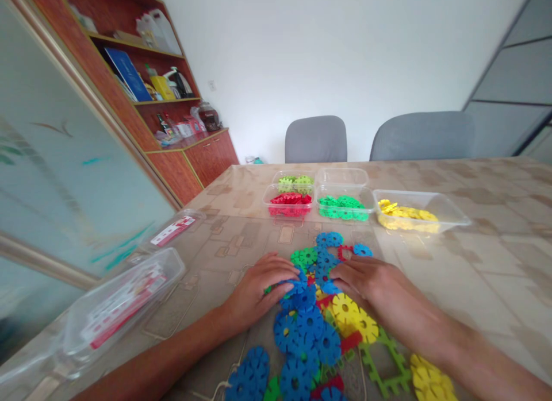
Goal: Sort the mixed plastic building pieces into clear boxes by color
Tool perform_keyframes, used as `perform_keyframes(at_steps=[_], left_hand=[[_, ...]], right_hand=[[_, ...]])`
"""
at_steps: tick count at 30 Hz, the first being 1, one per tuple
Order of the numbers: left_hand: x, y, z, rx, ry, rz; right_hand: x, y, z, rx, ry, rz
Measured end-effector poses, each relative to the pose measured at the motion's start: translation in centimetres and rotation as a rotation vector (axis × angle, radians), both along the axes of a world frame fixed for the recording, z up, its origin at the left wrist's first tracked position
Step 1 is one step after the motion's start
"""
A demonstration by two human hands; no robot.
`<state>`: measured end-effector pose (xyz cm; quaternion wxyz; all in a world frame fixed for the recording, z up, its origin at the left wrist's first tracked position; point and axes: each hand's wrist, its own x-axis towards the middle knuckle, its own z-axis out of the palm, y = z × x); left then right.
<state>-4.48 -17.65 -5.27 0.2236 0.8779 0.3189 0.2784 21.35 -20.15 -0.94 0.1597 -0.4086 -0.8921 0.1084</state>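
A heap of notched plastic snowflake discs lies on the table before me, mostly blue discs (309, 323). My left hand (268, 281) is at the heap's left side, fingers curled and thumb closed on blue discs. Opposite it, my right hand (368, 279) reaches in with its fingers pinched together at the blue pieces; a green bit shows by the fingertips, but what they hold is hidden. Yellow discs (346, 310) lie just below the right hand. Green discs (304, 256) rest beyond the left fingers. A light-green square frame piece (385, 363) sits near my right forearm.
Clear boxes stand farther back, holding red pieces (290, 203), green discs (342, 207), yellow discs (407, 217) and light-green pieces (296, 184). At left is a long plastic box (172, 263) with white-and-red cards inside. Two grey chairs (315, 139) stand behind the table.
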Motion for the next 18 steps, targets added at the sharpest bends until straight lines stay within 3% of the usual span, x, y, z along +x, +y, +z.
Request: perform_keyframes(at_steps=[4, 8, 11, 14, 18], left_hand=[[0.1, -0.5, 1.4, -0.184, -0.087, 0.078], [0.4, -1.1, 2.6, -0.39, 0.052, -0.016], [0.7, -1.3, 2.8, -0.353, 0.162, -0.061], [0.7, -1.4, 2.5, -0.304, 0.225, -0.073], [0.4, -1.1, 2.0, -0.301, 0.267, -0.104]], right_hand=[[0.6, 0.5, -0.7, -0.153, 0.21, -0.003], [1.2, 1.3, -1.6, -0.332, 0.343, -0.036], [2.0, 2.2, -1.8, -0.381, 0.362, -0.085], [3.0, 2.8, -1.5, -0.326, 0.335, -0.121], [3.5, 2.5, -0.8, -0.298, 0.29, -0.083]])
